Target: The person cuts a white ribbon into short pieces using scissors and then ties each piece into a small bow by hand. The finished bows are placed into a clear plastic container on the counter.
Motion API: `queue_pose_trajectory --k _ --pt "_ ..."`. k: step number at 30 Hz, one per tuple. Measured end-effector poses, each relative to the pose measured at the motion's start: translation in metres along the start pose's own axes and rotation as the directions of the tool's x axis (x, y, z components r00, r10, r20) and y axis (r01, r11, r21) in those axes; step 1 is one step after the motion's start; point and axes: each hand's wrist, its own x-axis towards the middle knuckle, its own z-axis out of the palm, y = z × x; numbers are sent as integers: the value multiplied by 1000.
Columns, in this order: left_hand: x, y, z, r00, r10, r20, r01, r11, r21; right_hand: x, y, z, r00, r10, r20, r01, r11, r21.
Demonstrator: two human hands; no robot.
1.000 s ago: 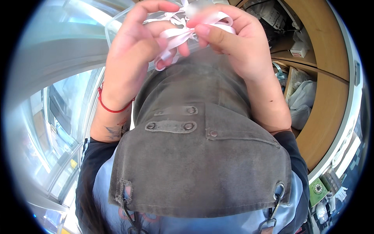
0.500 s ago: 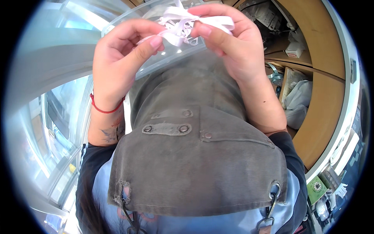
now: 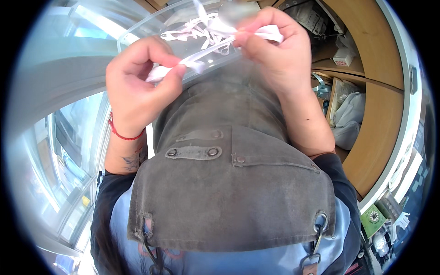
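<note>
A pale pink ribbon (image 3: 208, 49) runs slanting between my two hands, pulled fairly straight. My left hand (image 3: 142, 78) pinches its lower end between thumb and forefinger, with a folded bit of ribbon sticking out past the fingers. At the upper right, my right hand (image 3: 279, 50) pinches a gathered part of it; a loop stands out by the forefinger and a tail rises beyond. Behind the hands sits a clear plastic box (image 3: 126, 39), in which several pale pink ribbon bows (image 3: 188, 31) lie heaped.
A dark grey apron (image 3: 238, 197) covers my lap and chest. To the right, wooden shelves (image 3: 376, 137) hold a small white box (image 3: 344, 57) and white plastic bags (image 3: 350, 112). Further down on that side lies a green card (image 3: 373, 219). Shiny, clear surfaces (image 3: 68, 133) curve along the left.
My left hand has moved down and slightly left, away from the right one. The ribbon, looped as a bow between them before, is now stretched. More bows in the box show.
</note>
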Motion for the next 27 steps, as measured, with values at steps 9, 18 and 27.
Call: queue_pose_trajectory --k 9,18,27 --pt "2 3 -6 996 -67 -55 61 993 -105 6 -10 -17 999 33 28 -35 994 100" --pt "3 -11 -26 986 -105 -132 71 968 -239 4 -24 -13 990 136 -24 -138 985 -105" --pt "4 0 -68 969 -15 -245 -106 875 -473 22 -23 -85 882 -283 -376 205 950 -235"
